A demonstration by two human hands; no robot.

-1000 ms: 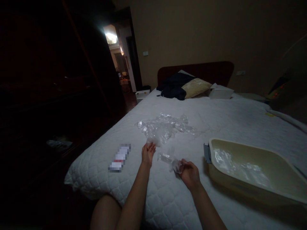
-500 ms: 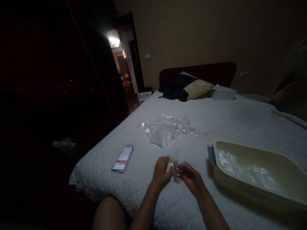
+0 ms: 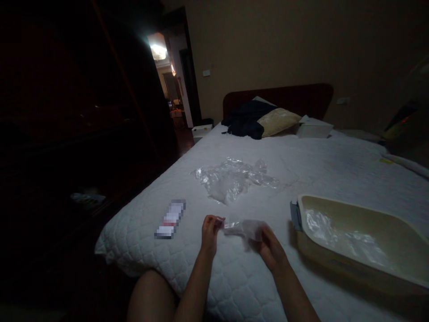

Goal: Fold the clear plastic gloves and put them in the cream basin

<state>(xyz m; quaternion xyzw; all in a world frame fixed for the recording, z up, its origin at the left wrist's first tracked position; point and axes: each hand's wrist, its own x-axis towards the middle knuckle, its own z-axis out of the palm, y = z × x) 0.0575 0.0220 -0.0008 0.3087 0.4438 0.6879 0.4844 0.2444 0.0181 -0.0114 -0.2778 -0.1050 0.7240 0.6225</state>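
A clear plastic bag (image 3: 246, 228) is stretched between my two hands, just above the white quilted bed cover (image 3: 187, 264). My left hand (image 3: 210, 232) pinches its left end with closed fingers. At the other end, my right hand (image 3: 271, 248) grips the bag, its fingers partly hidden behind the plastic. Beyond my hands lies a crumpled heap of clear plastic bags (image 3: 231, 179). To the right stands a cream plastic bin (image 3: 362, 210) with a grey latch, holding some clear plastic bags (image 3: 348, 237).
A phone-like object (image 3: 170, 219), its surface pixelated, lies on the bed to the left. Dark clothing (image 3: 248, 118), a beige pillow (image 3: 279, 121) and a white box (image 3: 315, 129) sit by the headboard (image 3: 311, 96). My knee (image 3: 152, 295) is at the bed's near edge.
My hands have moved apart, the left one going left. The plastic bag, bunched between them before, is now drawn out lengthwise.
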